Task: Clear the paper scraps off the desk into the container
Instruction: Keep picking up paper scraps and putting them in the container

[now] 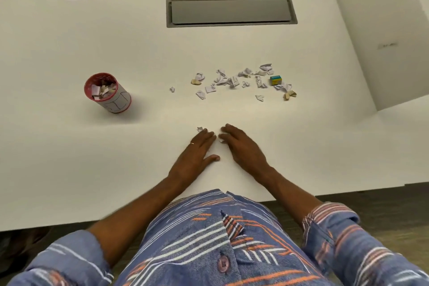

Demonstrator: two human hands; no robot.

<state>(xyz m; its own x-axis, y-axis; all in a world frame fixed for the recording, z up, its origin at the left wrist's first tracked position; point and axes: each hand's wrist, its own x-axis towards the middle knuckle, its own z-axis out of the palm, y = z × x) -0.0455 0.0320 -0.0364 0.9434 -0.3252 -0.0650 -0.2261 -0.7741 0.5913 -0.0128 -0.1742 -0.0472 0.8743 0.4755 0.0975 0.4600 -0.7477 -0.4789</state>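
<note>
**Hands flat on the surface, scraps scattered right of the container**

A round red-rimmed container wrapped in white paper (117, 103) stands upright on the white surface (69, 146), tilted in appearance only by the wide lens. Torn pieces of white and tan paper (102, 90) already lie inside it, up to near the rim.

Well to the right of the container, at about the same depth, lies a loose spread of crumpled white and tan paper scraps (232, 81). A small blue-and-yellow box (275, 80) sits among them, at the end of the spread farthest from the container. One lone white scrap (172, 89) lies between the container and the spread, nearer the spread.

To the right of the container and nearer the person, both hands rest on the surface, close together. The left hand (199, 148), with a thin ring (192, 144) on one finger, lies flat with fingers straight; its grip is fully open and holds nothing. A small white scrap (199, 129) lies just at its fingertips. The right hand (243, 146) also lies flat with fingers extended and its grip open. Another tiny scrap (221, 140) sits in the gap between the two hands, beside the right fingertips; whether they touch it cannot be told.

Beyond the container and to its right, a grey rectangular hatch panel (231, 11) is set into the surface. The person wears a blue shirt with white and orange stripes (197, 239).
</note>
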